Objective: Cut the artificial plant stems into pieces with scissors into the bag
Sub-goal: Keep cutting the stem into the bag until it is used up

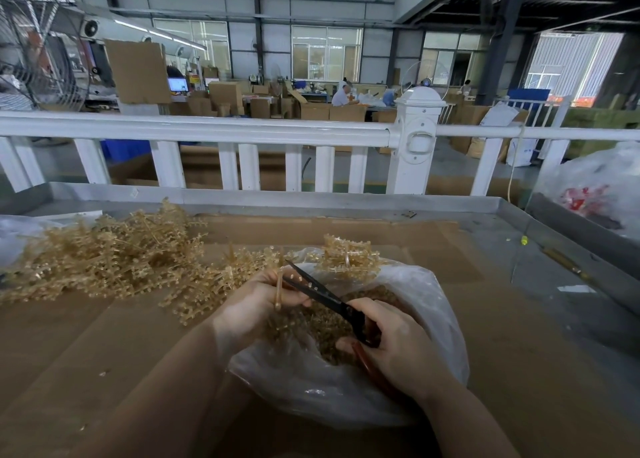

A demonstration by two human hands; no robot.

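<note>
golden plastic stems [104,260] look frosty and spiky; left hand [252,305] pinches one stem, right hand [394,347] grips black scissors [322,295], blades apart over the bag [433,319].

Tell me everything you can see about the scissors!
The scissors have thin black blades and a reddish-brown handle. The blades are open, pointing up and to the left, over the clear plastic bag of cut pieces. The right hand grips the handle. The left hand holds a pale stem upright right by the blades.
</note>
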